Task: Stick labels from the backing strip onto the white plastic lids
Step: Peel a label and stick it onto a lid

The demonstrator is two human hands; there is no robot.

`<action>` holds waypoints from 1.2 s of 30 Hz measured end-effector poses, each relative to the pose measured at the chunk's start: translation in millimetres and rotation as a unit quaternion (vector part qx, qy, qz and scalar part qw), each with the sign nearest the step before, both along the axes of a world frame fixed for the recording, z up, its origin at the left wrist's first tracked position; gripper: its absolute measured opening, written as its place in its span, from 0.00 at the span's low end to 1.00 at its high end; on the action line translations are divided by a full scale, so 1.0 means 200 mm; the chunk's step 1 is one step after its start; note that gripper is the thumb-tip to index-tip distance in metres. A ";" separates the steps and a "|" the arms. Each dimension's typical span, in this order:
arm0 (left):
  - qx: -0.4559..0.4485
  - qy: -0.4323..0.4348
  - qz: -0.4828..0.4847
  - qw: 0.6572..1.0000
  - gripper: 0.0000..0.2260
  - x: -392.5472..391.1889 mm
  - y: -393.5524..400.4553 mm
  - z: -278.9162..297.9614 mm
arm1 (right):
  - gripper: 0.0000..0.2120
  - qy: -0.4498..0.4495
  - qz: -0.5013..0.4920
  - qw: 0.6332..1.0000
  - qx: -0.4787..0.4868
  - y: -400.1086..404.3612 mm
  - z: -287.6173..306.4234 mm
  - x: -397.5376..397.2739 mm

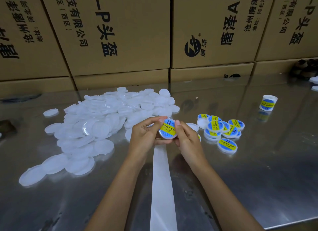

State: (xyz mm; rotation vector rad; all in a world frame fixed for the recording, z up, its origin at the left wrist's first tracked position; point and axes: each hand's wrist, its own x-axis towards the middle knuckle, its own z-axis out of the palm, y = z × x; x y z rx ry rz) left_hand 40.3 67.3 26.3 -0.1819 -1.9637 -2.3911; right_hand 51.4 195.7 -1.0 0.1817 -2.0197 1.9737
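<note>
The white backing strip [161, 182] runs up the steel surface [258, 170] to your hands. Your left hand [146, 136] and right hand [187, 141] hold one labelled lid [167, 129], each grip pinching its rim, thumbs on the label. Right: labelled lids [222, 129]. Left: bare white lids [103, 122]. Farther: label roll [267, 102], cardboard cartons [120, 33].

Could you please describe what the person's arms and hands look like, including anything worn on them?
Both forearms are bare as far as the frame shows, with no sleeves in view. The left hand and right hand wear no gloves, and no rings, watch or bracelet are visible. The fingernails look short and unpainted.
</note>
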 end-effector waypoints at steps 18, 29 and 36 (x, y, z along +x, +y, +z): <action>-0.013 0.055 0.036 0.998 0.10 -0.02 -0.01 -0.02 | 0.19 -0.019 0.041 0.998 0.040 -0.02 0.01 0.02; 0.001 0.022 0.068 0.997 0.10 -0.03 -0.02 -0.01 | 0.19 0.021 0.027 0.995 0.095 -0.02 -0.01 0.01; 0.002 -0.012 0.036 0.999 0.13 -0.02 -0.03 0.00 | 0.20 0.059 0.042 0.994 0.087 -0.02 0.01 0.04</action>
